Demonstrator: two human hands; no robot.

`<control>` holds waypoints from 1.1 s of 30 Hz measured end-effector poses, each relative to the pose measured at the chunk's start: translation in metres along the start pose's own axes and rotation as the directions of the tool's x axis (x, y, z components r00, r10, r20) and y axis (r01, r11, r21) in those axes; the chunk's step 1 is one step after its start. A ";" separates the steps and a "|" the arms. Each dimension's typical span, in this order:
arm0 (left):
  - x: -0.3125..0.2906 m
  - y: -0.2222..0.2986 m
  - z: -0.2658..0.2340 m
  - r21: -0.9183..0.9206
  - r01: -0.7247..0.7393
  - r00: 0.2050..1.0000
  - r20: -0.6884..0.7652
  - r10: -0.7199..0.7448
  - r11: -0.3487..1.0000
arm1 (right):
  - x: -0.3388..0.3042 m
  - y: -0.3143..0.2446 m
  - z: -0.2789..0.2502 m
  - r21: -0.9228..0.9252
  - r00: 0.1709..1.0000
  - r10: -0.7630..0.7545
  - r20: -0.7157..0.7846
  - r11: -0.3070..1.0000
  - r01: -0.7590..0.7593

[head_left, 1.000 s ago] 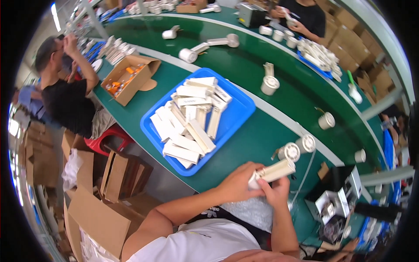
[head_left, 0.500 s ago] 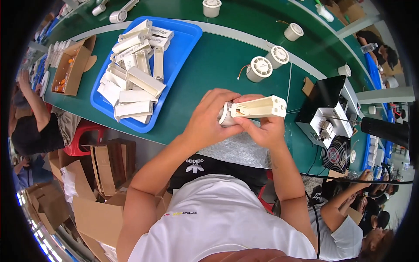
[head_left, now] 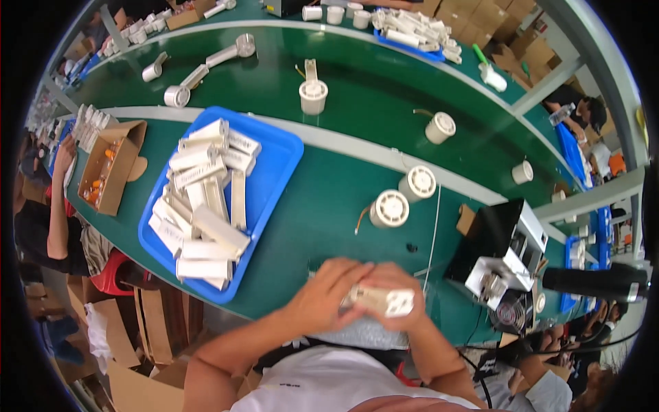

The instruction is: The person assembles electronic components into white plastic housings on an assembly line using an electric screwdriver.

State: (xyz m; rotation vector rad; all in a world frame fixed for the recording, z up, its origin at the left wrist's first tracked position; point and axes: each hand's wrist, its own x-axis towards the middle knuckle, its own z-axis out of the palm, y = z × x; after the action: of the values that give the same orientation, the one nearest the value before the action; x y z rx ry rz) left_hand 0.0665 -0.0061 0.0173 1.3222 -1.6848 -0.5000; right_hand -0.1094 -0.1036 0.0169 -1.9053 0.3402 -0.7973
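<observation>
My left hand (head_left: 322,296) and my right hand (head_left: 405,278) meet over the near edge of the green table, fingers curled round one white plastic fan handle (head_left: 384,300). Its open trough faces up, and its squared end sticks out at my right palm. The left fingers wrap the other end, where the round housing is hidden now. Motion blurs both hands. Beyond them stand two round white fan housings (head_left: 390,208) with slotted tops, one with a short wire. To the left, a blue tray (head_left: 278,161) holds a pile of loose white handles (head_left: 220,230).
A cardboard box (head_left: 127,168) with orange parts stands at the far left. At right are a black and silver machine (head_left: 504,240), a small fan (head_left: 511,312) and a black cylindrical tool (head_left: 590,281). Fan units (head_left: 313,96) sit along the green belt (head_left: 371,103). Co-workers sit at both sides.
The view has tilted up, so the table sits lower and more of the belt shows. My hands have closed further round the fan handle, and the round housing has gone out of sight.
</observation>
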 end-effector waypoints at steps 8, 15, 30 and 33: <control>-0.004 -0.001 0.001 -0.178 0.188 0.981 -0.003 -0.192 0.966 | 0.012 -0.005 0.008 -0.068 0.996 0.037 0.086 0.997 -0.031; -0.009 -0.016 0.004 -0.207 0.199 0.980 0.028 -0.197 0.958 | 0.019 0.002 0.008 -0.073 0.990 0.058 0.131 0.996 -0.048; -0.009 -0.015 0.000 -0.281 0.300 0.954 0.091 -0.286 0.911 | 0.054 -0.008 0.011 0.094 0.993 -0.103 -0.056 0.990 0.108; -0.012 -0.016 0.001 -0.291 0.297 0.955 0.090 -0.283 0.909 | 0.053 -0.007 0.012 0.107 0.994 -0.100 -0.051 0.989 0.105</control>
State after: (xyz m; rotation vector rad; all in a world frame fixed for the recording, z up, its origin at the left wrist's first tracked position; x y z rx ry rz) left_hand 0.0746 -0.0007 -0.0003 1.3441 -1.3834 -0.9313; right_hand -0.0630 -0.1216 0.0399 -1.8158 0.2229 -0.9109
